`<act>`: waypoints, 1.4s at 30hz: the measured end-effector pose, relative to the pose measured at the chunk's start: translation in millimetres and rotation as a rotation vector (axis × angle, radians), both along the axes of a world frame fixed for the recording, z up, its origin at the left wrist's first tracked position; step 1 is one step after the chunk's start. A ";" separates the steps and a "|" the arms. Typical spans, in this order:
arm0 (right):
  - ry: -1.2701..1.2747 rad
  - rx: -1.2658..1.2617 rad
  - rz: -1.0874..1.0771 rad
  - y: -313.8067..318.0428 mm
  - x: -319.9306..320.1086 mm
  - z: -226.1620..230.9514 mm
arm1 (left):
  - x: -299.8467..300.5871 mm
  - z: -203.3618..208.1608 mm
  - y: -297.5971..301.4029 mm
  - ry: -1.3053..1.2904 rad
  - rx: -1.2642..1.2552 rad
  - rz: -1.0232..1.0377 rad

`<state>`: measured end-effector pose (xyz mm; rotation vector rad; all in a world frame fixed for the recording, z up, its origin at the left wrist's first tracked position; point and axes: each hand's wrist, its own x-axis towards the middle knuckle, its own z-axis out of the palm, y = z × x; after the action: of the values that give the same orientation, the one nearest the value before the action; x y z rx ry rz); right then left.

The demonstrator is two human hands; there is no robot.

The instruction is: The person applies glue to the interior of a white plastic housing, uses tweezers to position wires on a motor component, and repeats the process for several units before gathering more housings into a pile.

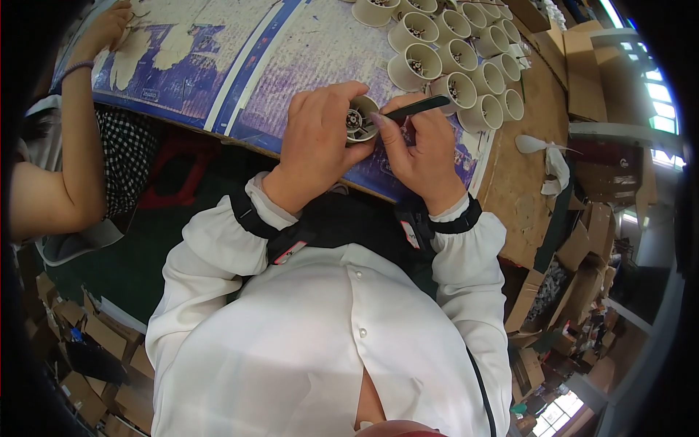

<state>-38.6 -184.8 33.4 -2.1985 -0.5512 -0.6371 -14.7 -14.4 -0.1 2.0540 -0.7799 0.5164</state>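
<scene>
My left hand is closed around a white cup-shaped housing at the table's near edge. The housing's mouth faces up, and a round metal part with dark gaps shows inside it. In my right hand, thumb and fingers pinch a pair of dark tweezers. Their broad end points out to the right, while the narrow end reaches to the housing's mouth. Fingers hide the exact tip. Several more white cup-shaped housings stand in rows beyond my right hand, with small dark and metal parts inside.
Worn purple-and-white sheeting covers the wooden table. A white spoon-like piece lies at its right side. At the far left is another person's hand on the table. Cardboard boxes stand to the right; a red stool is below the table.
</scene>
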 end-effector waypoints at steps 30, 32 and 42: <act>0.006 -0.031 0.028 0.4 -3.7 2.8 | -0.7 0.3 1.7 -0.021 0.007 0.009; 0.063 0.040 0.010 -2.3 -5.8 3.6 | 0.1 1.0 1.7 -0.014 0.008 0.000; -0.023 -0.496 -0.220 -96.1 -63.6 55.9 | 30.9 30.9 12.1 0.310 -0.020 -0.061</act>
<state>-102.2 -280.9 89.4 -2.7494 -0.5240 -0.6962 16.2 -2.4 30.8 2.0214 -0.6456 0.1639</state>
